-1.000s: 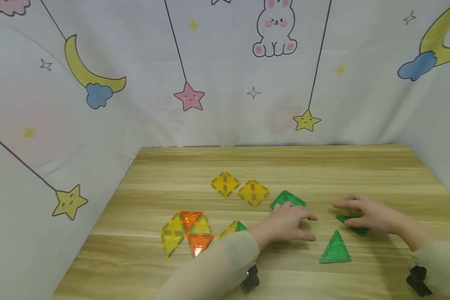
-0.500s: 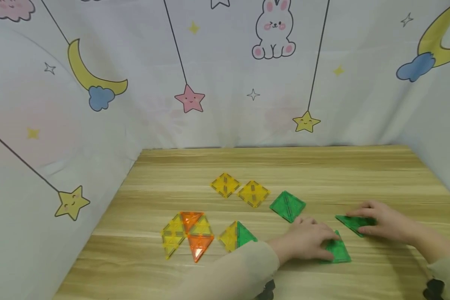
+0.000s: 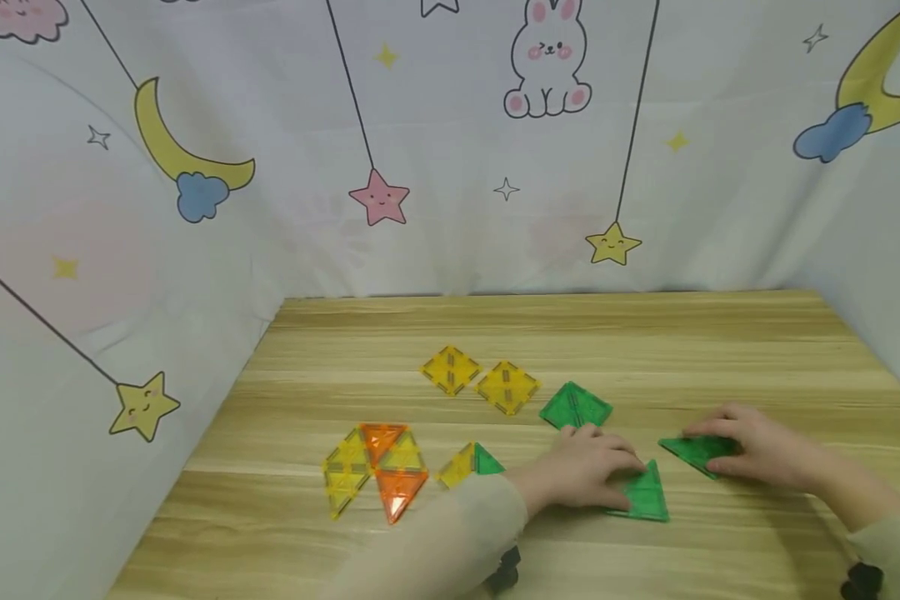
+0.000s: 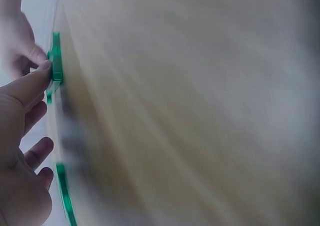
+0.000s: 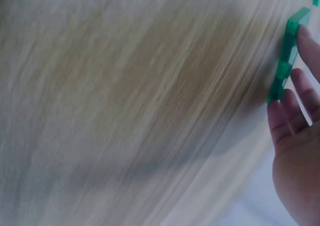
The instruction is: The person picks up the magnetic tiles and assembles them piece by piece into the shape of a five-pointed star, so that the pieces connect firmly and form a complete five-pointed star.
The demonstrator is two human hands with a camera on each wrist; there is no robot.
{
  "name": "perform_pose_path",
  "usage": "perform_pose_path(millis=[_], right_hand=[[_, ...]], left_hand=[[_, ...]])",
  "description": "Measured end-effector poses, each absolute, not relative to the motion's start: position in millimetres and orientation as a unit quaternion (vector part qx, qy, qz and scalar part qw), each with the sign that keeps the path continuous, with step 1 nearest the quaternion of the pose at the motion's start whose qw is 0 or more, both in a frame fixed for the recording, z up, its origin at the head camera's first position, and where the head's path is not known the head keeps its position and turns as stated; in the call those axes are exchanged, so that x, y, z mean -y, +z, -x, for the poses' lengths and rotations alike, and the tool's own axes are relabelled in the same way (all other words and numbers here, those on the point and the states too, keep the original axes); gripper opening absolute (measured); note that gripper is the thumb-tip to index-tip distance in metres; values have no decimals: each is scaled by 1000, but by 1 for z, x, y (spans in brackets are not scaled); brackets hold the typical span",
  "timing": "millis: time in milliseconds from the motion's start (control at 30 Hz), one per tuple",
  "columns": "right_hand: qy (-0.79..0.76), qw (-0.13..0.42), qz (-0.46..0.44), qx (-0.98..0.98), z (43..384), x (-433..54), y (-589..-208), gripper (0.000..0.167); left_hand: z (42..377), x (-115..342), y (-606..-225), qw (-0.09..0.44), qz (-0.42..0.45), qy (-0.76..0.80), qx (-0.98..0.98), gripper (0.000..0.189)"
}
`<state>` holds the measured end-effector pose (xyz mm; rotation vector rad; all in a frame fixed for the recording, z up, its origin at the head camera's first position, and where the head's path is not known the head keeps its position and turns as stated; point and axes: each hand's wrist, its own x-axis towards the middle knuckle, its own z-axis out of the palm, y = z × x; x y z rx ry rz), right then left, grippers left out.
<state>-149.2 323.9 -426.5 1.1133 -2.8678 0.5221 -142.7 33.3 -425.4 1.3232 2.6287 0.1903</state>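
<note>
Head view: the wooden table (image 3: pixel 555 321) carries two yellow diamonds (image 3: pixel 450 370), a yellow-and-orange cluster (image 3: pixel 401 487) and a green diamond (image 3: pixel 574 405) just beyond the left hand's grip (image 3: pixel 588 468); the left sleeve (image 3: pixel 438 533) covers part of a yellow-and-green diamond (image 3: pixel 459 467). That grip pinches a translucent green triangle (image 3: pixel 650 496); the right hand's grip (image 3: pixel 768 452) is clamped on a second green tile (image 3: pixel 692 452), near it. Left wrist: the triangle's edge shows under the thumb (image 4: pixel 31 84); whether it touches the table is hard to tell. Right wrist: thumb and fingers (image 5: pixel 280 121) hold the second tile's glossy edge.
</note>
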Motion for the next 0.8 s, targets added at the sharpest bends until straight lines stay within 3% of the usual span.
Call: perform_pose_path(millis=[267,533,800], right_hand=[[165,13,-332,929,145,-315,-425,49],[175,80,-328,925,144,-314,-433,38],[177,69,-323,927,143,-311,-435,35]], left_hand=[[153,-2,-421,68,-431,60,-898,54],[161,17,-421,24,-402,49,-914,42],[152,9,-425,49,-400,82,-912,35]])
